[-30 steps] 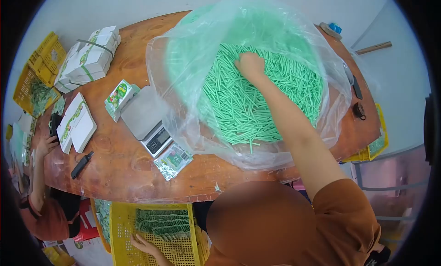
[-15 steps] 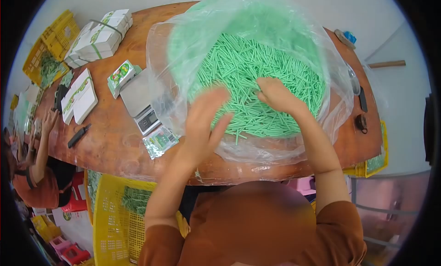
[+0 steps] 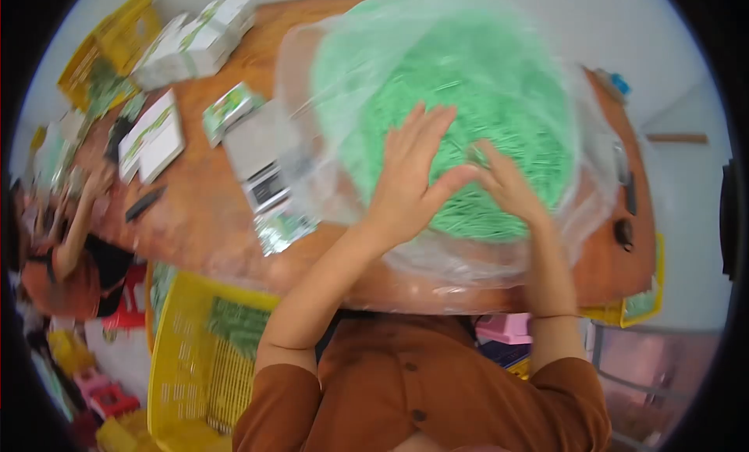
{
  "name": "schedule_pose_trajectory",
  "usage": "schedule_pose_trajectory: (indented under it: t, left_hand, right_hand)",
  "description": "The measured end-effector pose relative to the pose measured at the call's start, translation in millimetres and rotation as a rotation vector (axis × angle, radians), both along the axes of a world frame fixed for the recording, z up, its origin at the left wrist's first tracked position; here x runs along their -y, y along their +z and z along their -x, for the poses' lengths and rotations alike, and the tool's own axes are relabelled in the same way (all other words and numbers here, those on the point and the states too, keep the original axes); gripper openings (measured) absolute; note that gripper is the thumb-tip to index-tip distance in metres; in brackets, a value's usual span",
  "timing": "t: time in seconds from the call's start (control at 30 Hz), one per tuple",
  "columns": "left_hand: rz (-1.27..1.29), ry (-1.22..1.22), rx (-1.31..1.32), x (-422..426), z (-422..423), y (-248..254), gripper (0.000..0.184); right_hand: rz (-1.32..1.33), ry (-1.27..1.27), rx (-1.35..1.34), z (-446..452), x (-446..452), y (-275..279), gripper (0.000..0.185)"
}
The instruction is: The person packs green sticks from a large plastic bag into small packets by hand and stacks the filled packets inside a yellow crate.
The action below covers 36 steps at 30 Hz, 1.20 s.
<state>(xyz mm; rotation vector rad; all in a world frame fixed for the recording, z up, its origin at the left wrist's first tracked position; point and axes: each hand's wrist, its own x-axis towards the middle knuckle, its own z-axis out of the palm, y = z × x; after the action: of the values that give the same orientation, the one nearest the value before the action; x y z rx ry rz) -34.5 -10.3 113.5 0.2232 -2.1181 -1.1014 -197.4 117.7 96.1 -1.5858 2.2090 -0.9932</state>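
A large clear plastic bag [image 3: 304,179] lies open on the wooden table, full of thin green sticks [image 3: 484,218]. Over its near part is my left hand [image 3: 413,179], fingers stretched out and holding nothing. Just right of it, my right hand [image 3: 503,179] is above the sticks with its fingers drawn together; what it holds, if anything, is too blurred to make out. Left of the bag sits a scale [image 3: 253,144], with a green and white packet [image 3: 285,227] at its near end and a stack of packets [image 3: 232,109] beside its far end.
White cartons [image 3: 199,46] and flat white boxes [image 3: 156,136] are at the left, near a black-handled tool [image 3: 145,204]. A yellow basket [image 3: 183,374] with green packets stands below the table edge. A co-worker [image 3: 58,280] is at the far left. Dark tape [image 3: 623,232] lies at right.
My left hand has come up from the yellow basket to above the bag. My right hand has drawn back from deeper in the sticks, toward my left hand. The view has shifted.
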Motion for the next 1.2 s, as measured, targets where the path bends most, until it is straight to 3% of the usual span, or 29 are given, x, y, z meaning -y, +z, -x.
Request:
schedule_pose_trajectory:
  t: [0.03,0.1,0.17,0.2,0.27,0.33,0.37,0.43,0.47,0.53,0.57,0.6,0.67,0.73,0.8,0.83,0.9,0.93,1.0,1.03,1.07,1.13,1.2]
  left_hand:
    - [0.318,0.180,-0.031,7.6,-26.4,12.5,0.067]
    - [0.107,0.343,-0.124,-4.4,-7.1,9.6,0.064]
    - [0.249,0.160,0.066,-17.1,24.2,-17.2,0.060]
    - [0.253,0.193,0.066,-9.0,13.6,-16.7,0.060]
    - [0.333,0.331,-0.228,3.7,-12.5,-17.8,0.047]
    - [0.466,0.388,-0.356,15.7,-85.7,-26.6,0.037]
    - [0.590,0.436,-0.286,27.1,-128.2,-43.4,0.033]
    - [0.624,0.658,0.215,32.0,-166.6,-67.1,0.044]
    - [0.617,0.639,0.225,29.2,-169.0,-81.8,0.044]
    - [0.597,0.647,0.630,28.6,-171.0,-99.2,0.057]
    - [0.586,0.530,0.754,21.9,-176.4,-98.5,0.068]
    - [0.582,0.513,0.750,10.9,-185.1,-96.4,0.068]
    - [0.581,0.068,0.574,-12.0,-205.5,-95.9,0.058]
    - [0.832,-0.057,0.425,-18.1,-227.0,-118.9,0.043]
    - [0.757,-0.105,0.309,-21.3,-223.3,-116.2,0.026]
    - [0.735,-0.113,0.290,-19.1,-220.4,-116.2,0.025]
    - [0.721,-0.113,0.277,-21.1,-215.4,-117.5,0.024]
    - [0.731,-0.056,0.273,-24.0,-215.3,-120.4,0.023]
    - [0.747,-0.001,0.292,-27.0,-220.5,-123.8,0.021]
    - [0.723,0.015,0.260,-27.5,-222.1,-125.6,0.020]
    - [0.699,0.033,0.226,-27.5,-222.3,-125.6,0.018]
    - [0.669,0.010,0.265,-25.5,-219.3,-114.5,0.015]
    - [0.632,-0.011,0.306,-26.2,-210.1,-104.9,0.013]
  right_hand:
    - [-0.232,0.021,-0.409,2.7,0.1,1.0,0.031]
    - [-0.224,0.206,-0.519,-18.5,13.9,20.5,0.033]
    - [-0.201,0.193,-0.416,-25.1,26.7,5.4,0.031]
    - [-0.196,0.109,-0.320,-20.8,30.0,2.4,0.028]
    - [-0.364,0.029,-0.693,3.9,26.8,8.9,0.022]
    - [-0.336,-0.045,-0.813,55.1,-9.6,-15.0,0.019]
    - [-0.336,-0.040,-0.811,52.7,-5.1,-9.3,0.019]
    - [-0.363,-0.147,-0.468,31.8,-10.6,4.7,0.018]
    - [-0.380,-0.156,-0.455,17.2,-8.1,-0.6,0.018]
    - [-0.156,0.045,-0.207,-7.5,16.2,-6.5,0.018]
    - [-0.154,0.037,-0.208,-13.4,22.3,-3.5,0.018]
    - [-0.184,0.020,-0.109,-18.4,23.0,0.9,0.017]
    - [-0.115,-0.017,0.132,-20.4,21.9,-0.2,0.016]
    - [0.038,-0.110,0.419,-17.8,19.9,-13.6,0.012]
    - [0.006,-0.145,0.816,-14.7,25.9,-30.8,0.017]
    - [0.029,-0.002,1.090,-4.1,26.0,-37.4,0.022]
    - [0.089,0.053,1.302,1.9,24.8,-47.7,0.027]
    - [0.099,0.045,1.296,1.8,21.9,-45.4,0.027]
    - [0.062,-0.073,0.816,-6.9,19.6,-42.6,0.029]
    - [-0.044,-0.071,0.369,-7.4,13.4,-35.9,0.030]
    - [-0.039,-0.067,0.376,-10.0,7.7,-36.1,0.030]
    - [0.001,-0.123,-0.196,-13.3,-3.6,-37.9,0.030]
    - [0.063,-0.165,-0.047,-5.7,-9.5,-40.3,0.030]
